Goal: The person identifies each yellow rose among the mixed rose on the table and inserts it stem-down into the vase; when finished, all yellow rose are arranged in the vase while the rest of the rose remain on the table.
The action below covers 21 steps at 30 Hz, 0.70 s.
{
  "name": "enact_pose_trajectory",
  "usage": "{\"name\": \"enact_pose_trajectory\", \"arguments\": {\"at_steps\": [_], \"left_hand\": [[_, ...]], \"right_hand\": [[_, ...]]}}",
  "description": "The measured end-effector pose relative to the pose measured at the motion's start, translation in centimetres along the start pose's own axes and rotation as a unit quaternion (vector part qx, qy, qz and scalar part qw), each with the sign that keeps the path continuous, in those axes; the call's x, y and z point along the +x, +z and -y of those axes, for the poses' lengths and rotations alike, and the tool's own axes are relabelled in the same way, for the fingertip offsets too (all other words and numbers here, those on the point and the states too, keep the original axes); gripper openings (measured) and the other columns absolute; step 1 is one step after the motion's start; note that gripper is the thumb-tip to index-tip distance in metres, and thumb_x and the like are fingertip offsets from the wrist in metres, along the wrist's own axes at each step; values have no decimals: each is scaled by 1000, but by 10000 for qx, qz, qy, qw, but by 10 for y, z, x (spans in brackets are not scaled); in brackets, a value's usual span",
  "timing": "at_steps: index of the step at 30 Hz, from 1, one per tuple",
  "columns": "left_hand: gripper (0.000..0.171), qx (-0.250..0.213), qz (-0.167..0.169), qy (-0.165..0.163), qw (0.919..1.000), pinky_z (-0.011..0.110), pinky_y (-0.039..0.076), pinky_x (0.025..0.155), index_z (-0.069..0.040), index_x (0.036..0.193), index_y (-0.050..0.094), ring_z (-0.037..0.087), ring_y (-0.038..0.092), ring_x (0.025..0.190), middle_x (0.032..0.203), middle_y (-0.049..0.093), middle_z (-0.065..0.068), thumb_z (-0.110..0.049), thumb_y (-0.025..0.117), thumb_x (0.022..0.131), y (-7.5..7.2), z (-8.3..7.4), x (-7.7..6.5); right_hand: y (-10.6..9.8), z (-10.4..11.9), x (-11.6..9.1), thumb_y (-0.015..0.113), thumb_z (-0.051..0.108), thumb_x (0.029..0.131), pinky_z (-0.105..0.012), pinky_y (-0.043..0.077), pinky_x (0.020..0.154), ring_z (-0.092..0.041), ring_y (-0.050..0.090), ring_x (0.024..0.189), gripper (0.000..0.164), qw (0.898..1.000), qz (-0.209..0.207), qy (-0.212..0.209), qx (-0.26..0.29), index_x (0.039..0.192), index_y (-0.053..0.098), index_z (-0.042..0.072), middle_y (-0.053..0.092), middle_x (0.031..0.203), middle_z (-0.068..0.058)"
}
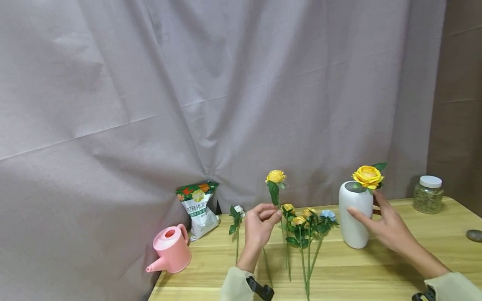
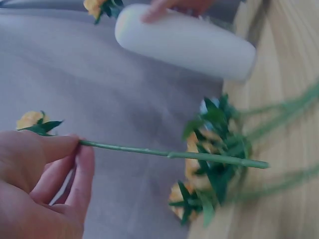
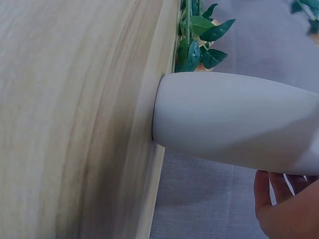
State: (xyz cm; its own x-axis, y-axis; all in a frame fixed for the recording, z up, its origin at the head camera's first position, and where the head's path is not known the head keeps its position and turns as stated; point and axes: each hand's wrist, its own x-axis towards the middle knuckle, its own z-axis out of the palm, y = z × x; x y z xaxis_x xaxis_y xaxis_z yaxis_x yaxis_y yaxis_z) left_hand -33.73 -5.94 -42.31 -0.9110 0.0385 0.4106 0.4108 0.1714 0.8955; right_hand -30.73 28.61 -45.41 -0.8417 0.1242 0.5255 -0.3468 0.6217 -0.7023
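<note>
My left hand (image 1: 262,221) pinches the green stem (image 2: 149,151) of a yellow rose (image 1: 276,176) between thumb and fingers, with the bloom up above the hand and the stem's lower end free. On the right, a white vase (image 1: 352,217) stands on the table with one yellow rose (image 1: 368,177) in its mouth. My right hand (image 1: 385,221) holds the vase from its right side, thumb across the front; the vase hides part of the other fingers (image 3: 281,186). Between the hands lie several yellow roses (image 1: 299,220) and a blue flower (image 1: 328,215).
A white flower (image 1: 239,210) lies left of my left hand. Farther left are a pink watering can (image 1: 173,251) and a printed bag (image 1: 199,213). A lidded jar (image 1: 428,195) stands at the back right, with a dark round object (image 1: 474,235) near the right edge. Grey cloth hangs behind.
</note>
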Motion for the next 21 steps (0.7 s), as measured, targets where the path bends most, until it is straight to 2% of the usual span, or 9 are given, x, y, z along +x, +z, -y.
{"name": "enact_pose_trajectory", "arguments": {"at_steps": [4,8,14,21], "left_hand": [[18,-418,-80,278,9987,23,60,73,-18,102,75,16,76,84,93,80,1,-25,81,86,16,-16,6],[21,-763,-115,587,9953,26,61,79,-16,104,74,17,76,86,96,79,2,-26,80,87,31,-33,13],[18,-1198,-211,670,9903,24,60,77,-18,101,74,18,75,91,96,79,0,-26,81,86,47,-54,21],[18,-1750,-299,805,9808,25,61,79,-11,100,72,23,75,93,100,79,5,-21,80,87,63,-68,27]], "right_hand": [[-2,-1,0,73,38,92,-11,47,75,20,38,103,78,10000,-8,-17,-54,154,31,16,55,134,-22],[-2,-2,-1,73,37,92,-11,46,74,21,37,103,79,10000,-22,-48,-76,154,31,15,55,134,-23],[0,-2,0,74,36,92,-7,45,78,18,39,106,77,10000,-60,-72,2,154,32,16,56,134,-20],[0,-2,0,74,35,92,-4,42,79,19,38,107,77,9999,-66,-110,11,154,33,16,56,133,-20]]}}
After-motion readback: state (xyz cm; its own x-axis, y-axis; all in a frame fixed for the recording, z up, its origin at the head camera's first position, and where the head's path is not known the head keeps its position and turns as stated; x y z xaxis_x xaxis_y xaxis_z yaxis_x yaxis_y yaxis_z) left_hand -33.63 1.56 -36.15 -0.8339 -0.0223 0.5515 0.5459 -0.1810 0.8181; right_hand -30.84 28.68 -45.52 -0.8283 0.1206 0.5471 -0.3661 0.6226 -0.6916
